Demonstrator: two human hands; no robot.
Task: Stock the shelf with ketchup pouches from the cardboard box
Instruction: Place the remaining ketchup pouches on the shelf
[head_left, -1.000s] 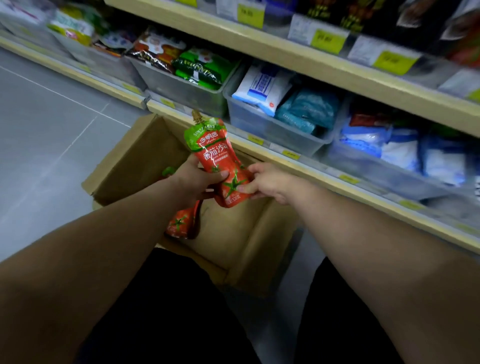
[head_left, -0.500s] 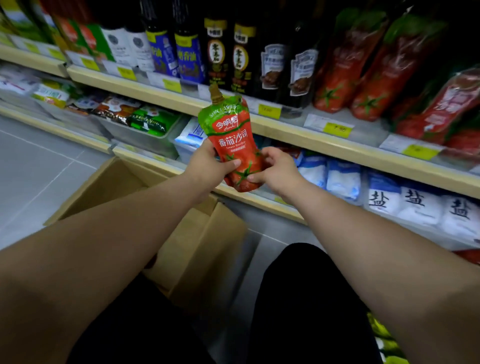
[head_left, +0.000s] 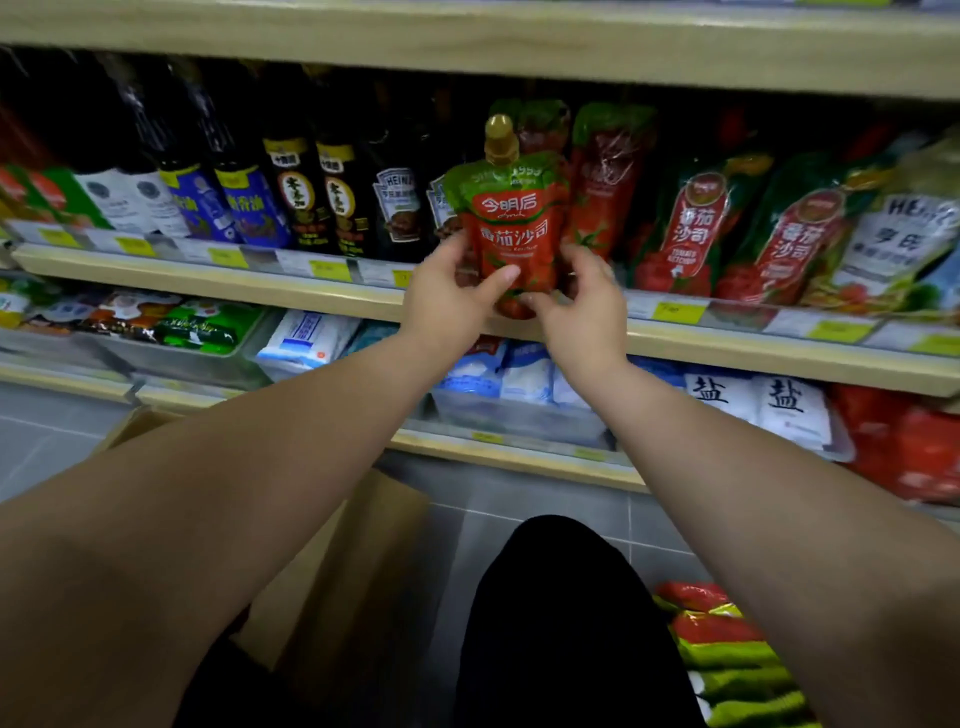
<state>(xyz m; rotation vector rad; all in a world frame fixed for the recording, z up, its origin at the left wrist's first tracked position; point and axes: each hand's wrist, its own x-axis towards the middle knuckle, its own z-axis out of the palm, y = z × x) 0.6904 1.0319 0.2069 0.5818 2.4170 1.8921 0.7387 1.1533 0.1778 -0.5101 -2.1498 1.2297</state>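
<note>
Both hands hold one ketchup pouch upright at the front edge of the middle shelf. The left hand grips its lower left side with the thumb across the front, and the right hand grips its lower right corner. The pouch's gold cap points up, and more red pouches stand just behind and to its right. To its left, dark sauce bottles fill the same shelf. On the shelf below, a clear bin holds green and dark packets, and another bin holds white-and-blue bags. The cardboard box sits on the floor under the left arm, which hides its inside, so its contents cannot be told.
</note>
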